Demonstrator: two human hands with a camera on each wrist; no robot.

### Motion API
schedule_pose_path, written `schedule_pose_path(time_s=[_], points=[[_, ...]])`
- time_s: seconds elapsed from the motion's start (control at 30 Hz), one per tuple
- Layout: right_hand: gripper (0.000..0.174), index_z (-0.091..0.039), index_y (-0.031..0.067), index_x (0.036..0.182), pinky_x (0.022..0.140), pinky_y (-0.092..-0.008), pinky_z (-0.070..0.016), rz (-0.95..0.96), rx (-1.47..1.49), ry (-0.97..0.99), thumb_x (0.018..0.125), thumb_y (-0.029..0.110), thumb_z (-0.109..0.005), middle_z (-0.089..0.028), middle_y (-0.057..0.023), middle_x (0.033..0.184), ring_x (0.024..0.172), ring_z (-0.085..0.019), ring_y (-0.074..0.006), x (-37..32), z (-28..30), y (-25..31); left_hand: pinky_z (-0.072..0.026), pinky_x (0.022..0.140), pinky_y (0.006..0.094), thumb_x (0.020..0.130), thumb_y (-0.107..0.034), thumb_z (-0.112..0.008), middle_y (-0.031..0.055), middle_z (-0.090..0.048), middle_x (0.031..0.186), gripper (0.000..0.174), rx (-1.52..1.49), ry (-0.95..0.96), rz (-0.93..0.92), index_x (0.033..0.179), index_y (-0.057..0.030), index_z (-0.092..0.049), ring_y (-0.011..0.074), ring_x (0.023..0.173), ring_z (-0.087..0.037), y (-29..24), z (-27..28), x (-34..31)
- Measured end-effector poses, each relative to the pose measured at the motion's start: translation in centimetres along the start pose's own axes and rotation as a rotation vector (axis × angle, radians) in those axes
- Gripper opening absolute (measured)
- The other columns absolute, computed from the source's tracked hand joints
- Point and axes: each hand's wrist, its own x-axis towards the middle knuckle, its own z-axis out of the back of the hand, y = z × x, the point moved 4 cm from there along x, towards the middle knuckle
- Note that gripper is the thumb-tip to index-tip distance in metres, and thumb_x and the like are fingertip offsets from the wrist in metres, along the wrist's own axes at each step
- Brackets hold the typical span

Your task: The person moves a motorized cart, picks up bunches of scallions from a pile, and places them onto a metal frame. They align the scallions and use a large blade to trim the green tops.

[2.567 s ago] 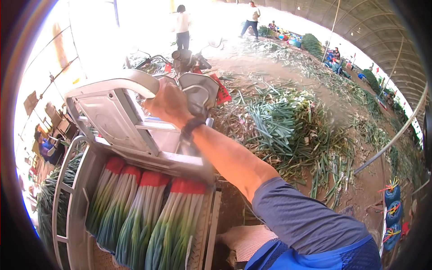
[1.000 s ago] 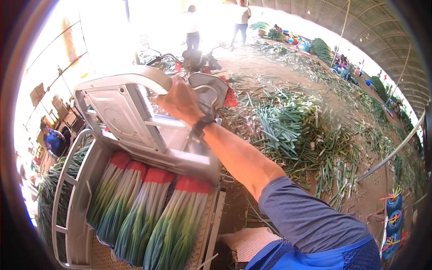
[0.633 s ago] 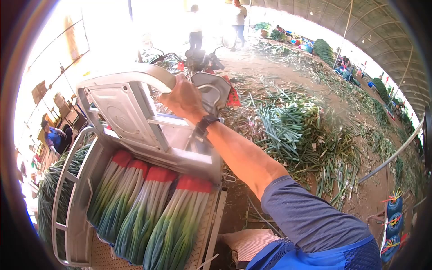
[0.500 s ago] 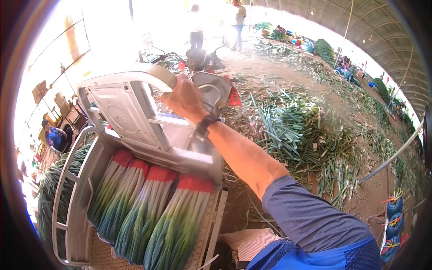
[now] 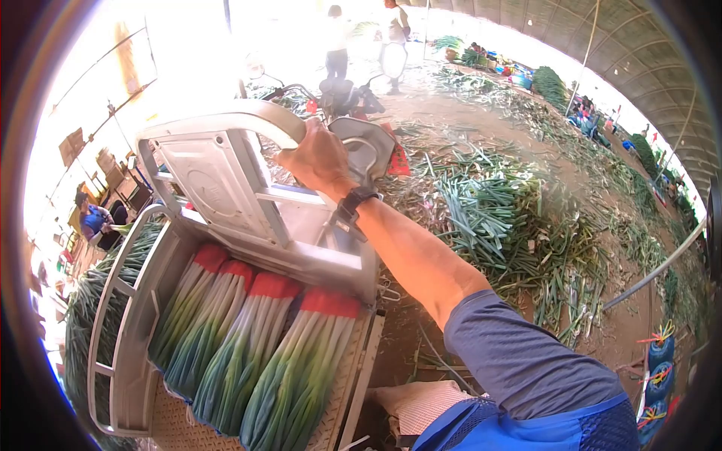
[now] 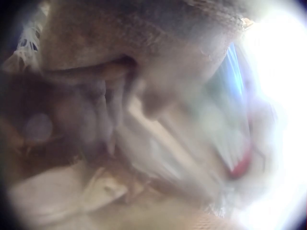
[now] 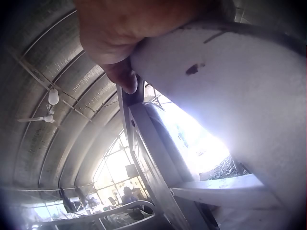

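My right hand (image 5: 320,156) grips the top corner of a pale metal seat-back frame (image 5: 214,180) on a three-wheeled cart, a dark band round its wrist. In the right wrist view the thumb and palm (image 7: 132,33) wrap over the pale rail (image 7: 225,91). Below, the cart bed (image 5: 177,421) holds several bundles of long green onions (image 5: 289,376) lying side by side, their white ends wrapped in red. The left hand is outside the head view; the left wrist view shows a blurred brown shape (image 6: 144,43), and I cannot tell what that hand holds.
A metal side rail (image 5: 96,346) flanks the bed, with a heap of green onions (image 5: 86,331) beyond. Loose onions (image 5: 481,210) and leaf scraps cover the ground at right. Ahead are handlebars (image 5: 338,94) and standing people (image 5: 395,30). A person sits at left (image 5: 94,218).
The cart and background have shifted slightly right in the head view. My right hand keeps its grip on the frame. A background person has walked left.
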Motion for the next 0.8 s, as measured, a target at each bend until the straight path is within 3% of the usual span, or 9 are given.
schedule_pose_path(time_s=[0.13, 0.23, 0.33, 0.53, 0.8], points=[[0.067, -0.061, -0.0113, 0.112, 0.088, -0.0427, -0.0553, 0.007, 0.002, -0.007, 0.071, 0.036, -0.084, -0.073, -0.0261, 0.098, 0.095, -0.073, -0.0376, 0.0, 0.0, 0.0, -0.0538, 0.103, 0.0399, 0.102, -0.033, -0.050, 0.0059, -0.067, 0.136, 0.038, -0.071, -0.030, -0.065, 0.137, -0.0225, -0.064, 0.0221, 0.125, -0.064, 0.2, 0.7, -0.5], [0.068, -0.061, -0.0118, 0.112, 0.088, -0.0428, -0.0552, 0.008, -0.004, 0.004, 0.071, 0.037, -0.085, -0.073, -0.0267, 0.099, 0.096, -0.073, -0.0385, 0.0, 0.0, 0.0, -0.0510, 0.108, 0.0376, 0.103, -0.029, -0.049, 0.0056, -0.064, 0.141, 0.040, 0.055, -0.284, -0.167, 0.140, -0.0223, -0.062, 0.0219, 0.130, -0.060, -0.6, 0.0, -0.6], [0.068, -0.061, -0.0123, 0.113, 0.088, -0.0429, -0.0550, 0.009, -0.012, 0.019, 0.072, 0.036, -0.084, -0.073, -0.0277, 0.100, 0.096, -0.073, -0.0394, -0.2, 0.2, 0.3, -0.0479, 0.112, 0.0367, 0.103, -0.025, -0.049, 0.0046, -0.062, 0.144, 0.041, 0.096, -0.200, -0.135, 0.143, -0.0215, -0.059, 0.0226, 0.135, -0.056, 0.1, -1.9, 0.4], [0.067, -0.060, -0.0130, 0.114, 0.089, -0.0433, -0.0548, -0.004, 0.002, 0.048, 0.072, 0.034, -0.082, -0.072, -0.0290, 0.102, 0.097, -0.072, -0.0402, -0.5, 0.5, 0.8, -0.0469, 0.113, 0.0390, 0.104, -0.024, -0.047, 0.0075, -0.064, 0.140, 0.038, -0.259, -0.223, -0.110, 0.138, -0.0206, -0.064, 0.0256, 0.132, -0.058, 1.4, -3.1, 0.7], [0.067, -0.061, -0.0124, 0.114, 0.088, -0.0433, -0.0546, 0.019, -0.025, 0.002, 0.072, 0.035, -0.082, -0.072, -0.0280, 0.102, 0.097, -0.072, -0.0397, -0.3, 0.2, 0.5, -0.0560, 0.095, 0.0475, 0.100, -0.030, -0.053, 0.0133, -0.073, 0.119, 0.028, -0.175, -0.187, -0.050, 0.114, -0.0161, -0.072, 0.0336, 0.111, -0.069, 0.6, 0.0, -1.5]])
